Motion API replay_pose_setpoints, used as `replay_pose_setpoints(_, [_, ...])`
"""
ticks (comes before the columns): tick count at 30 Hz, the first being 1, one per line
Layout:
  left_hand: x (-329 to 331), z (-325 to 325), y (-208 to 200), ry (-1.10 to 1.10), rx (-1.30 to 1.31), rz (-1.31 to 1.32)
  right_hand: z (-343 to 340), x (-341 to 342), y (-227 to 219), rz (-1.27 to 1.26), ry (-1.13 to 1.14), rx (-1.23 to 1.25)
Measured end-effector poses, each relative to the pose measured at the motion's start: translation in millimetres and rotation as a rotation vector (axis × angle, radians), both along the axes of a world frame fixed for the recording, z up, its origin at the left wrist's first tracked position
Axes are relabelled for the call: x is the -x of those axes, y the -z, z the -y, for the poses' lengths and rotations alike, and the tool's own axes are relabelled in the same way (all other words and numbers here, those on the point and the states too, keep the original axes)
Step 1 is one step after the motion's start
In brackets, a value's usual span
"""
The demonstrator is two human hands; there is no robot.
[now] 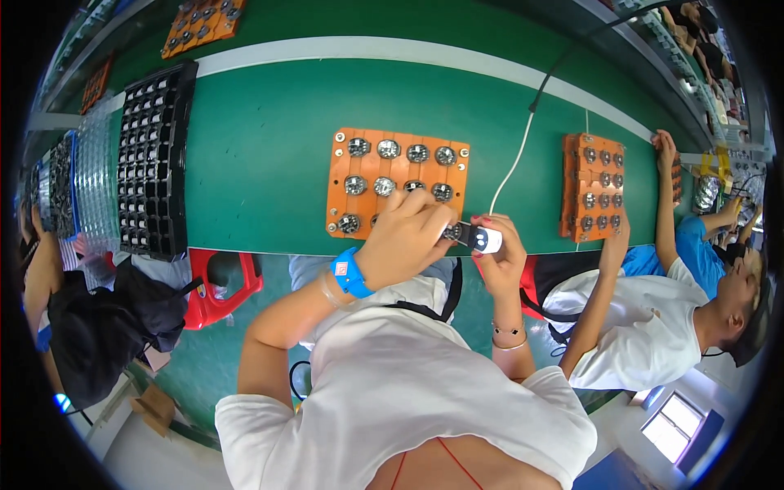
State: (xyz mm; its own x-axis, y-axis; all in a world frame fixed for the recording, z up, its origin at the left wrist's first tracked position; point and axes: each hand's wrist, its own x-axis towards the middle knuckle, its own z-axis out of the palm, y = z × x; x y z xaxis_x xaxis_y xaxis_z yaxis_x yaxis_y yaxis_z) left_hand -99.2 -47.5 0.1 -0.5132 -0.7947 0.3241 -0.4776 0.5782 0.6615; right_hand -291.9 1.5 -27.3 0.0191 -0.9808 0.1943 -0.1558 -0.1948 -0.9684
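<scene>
Left hand (404, 232) knuckles-up over orange tray (370, 168)

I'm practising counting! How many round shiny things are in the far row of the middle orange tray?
4. On the orange tray, left to right: first shiny thing, second shiny thing, third shiny thing, fourth shiny thing. None looks hidden.

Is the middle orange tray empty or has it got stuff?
Not empty: round silvery pieces sit in rows on the orange tray. The left hand covers some spots, so I cannot tell if it's full.
</scene>
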Motion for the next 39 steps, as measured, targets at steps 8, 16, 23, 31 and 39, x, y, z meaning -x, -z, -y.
replay_pose_setpoints(8, [-20.7, -7.7, 3.6, 0.013, -0.006, 0.181, -13.2, 46.3, 5.3, 0.445, 0.648, 0.072])
replay_pose_setpoints(16, [-53.6, -17.5, 21.2, -0.348, -0.150, 0.206, -17.5, 122.5, 17.5, 0.626, 1.092, 0.041])
replay_pose_setpoints(23, [-31.6, 43.7, 30.4, -0.409, -0.088, 0.115, -8.3, 144.0, 20.5, 0.917, 0.895, -0.086])
replay_pose_setpoints(31, [-26.2, 152.0, 42.8, -0.413, 0.067, 0.066, -6.2, 150.8, 25.0, 0.961, 0.726, -0.085])
replay_pose_setpoints(39, [44.0, 223.0, 28.0, -0.436, 0.401, 0.176, -8.0, 151.3, 26.7, 0.982, 0.748, -0.048])
